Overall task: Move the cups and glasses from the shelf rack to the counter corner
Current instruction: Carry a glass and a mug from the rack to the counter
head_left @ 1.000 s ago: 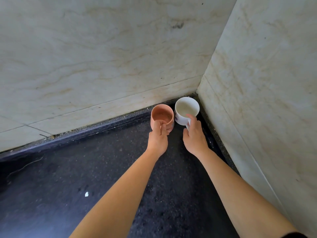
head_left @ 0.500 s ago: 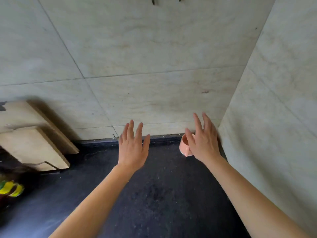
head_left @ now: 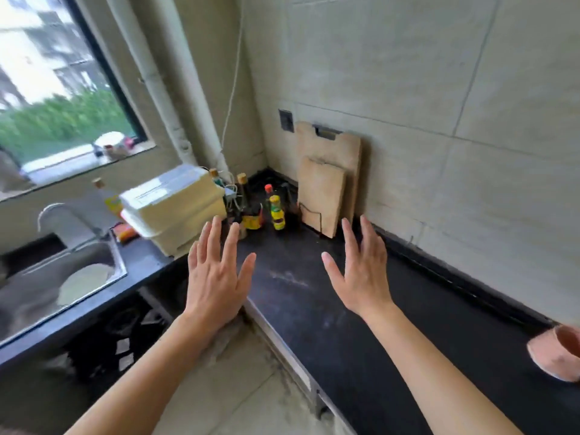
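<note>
Nearest, at the right edge of the view, a squat terracotta-pink ceramic cup sits on the black speckled stone counter. It lies beside the right forearm and well behind that hand's fingertips. The frame cuts it, so whatever stands beyond it is hidden.

Farther out, the left hand and right hand are raised ahead, backs to the camera and apart from each other. Their fingers are straight and spread, holding nothing. Both point away from the cup, toward the far corner.

There, two pale wooden cutting boards lean on the tiled wall, with small sauce bottles just beside them. Left of those, a cream lidded plastic box sits next to the steel sink. It may be the rack, though blur leaves that uncertain. If so, the left hand is the nearer one. No cups or glasses show there.
</note>
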`<control>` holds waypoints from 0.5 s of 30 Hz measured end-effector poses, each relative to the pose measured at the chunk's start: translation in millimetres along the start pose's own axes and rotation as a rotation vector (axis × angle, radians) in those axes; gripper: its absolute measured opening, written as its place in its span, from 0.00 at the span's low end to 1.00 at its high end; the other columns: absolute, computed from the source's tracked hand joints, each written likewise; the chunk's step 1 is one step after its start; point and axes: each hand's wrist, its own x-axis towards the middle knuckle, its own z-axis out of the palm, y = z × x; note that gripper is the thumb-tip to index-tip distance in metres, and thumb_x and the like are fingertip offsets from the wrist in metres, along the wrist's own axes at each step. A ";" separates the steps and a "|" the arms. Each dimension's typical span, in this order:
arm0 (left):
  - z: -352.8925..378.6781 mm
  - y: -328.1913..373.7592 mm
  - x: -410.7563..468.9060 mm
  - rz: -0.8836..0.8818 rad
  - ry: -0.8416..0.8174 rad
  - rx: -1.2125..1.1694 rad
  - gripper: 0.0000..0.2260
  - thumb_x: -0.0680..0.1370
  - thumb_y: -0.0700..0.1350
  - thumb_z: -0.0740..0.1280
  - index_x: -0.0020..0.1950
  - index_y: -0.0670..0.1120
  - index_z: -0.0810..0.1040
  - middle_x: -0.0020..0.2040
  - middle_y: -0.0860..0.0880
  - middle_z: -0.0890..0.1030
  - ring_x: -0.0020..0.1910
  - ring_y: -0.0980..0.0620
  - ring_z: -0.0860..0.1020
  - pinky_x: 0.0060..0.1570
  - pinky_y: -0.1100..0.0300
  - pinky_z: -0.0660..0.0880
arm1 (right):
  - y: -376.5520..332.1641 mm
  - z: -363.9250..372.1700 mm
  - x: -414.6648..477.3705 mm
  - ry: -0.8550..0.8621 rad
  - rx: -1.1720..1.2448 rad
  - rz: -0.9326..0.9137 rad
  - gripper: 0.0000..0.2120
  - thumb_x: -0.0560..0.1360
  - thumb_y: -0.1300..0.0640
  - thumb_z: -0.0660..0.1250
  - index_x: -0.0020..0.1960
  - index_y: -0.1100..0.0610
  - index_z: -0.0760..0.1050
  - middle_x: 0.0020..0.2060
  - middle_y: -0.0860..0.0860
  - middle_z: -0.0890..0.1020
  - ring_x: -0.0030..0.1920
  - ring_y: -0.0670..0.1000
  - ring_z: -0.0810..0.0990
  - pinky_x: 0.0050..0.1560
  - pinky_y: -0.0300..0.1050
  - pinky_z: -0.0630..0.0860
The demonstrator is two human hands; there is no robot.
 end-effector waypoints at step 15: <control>-179.5 -437.9 -200.3 -0.611 0.053 0.297 0.36 0.78 0.67 0.46 0.82 0.50 0.53 0.82 0.41 0.47 0.80 0.42 0.44 0.75 0.37 0.50 | -482.7 239.2 -16.5 -0.209 0.199 -0.598 0.38 0.79 0.34 0.55 0.83 0.52 0.50 0.81 0.59 0.48 0.81 0.61 0.48 0.77 0.64 0.49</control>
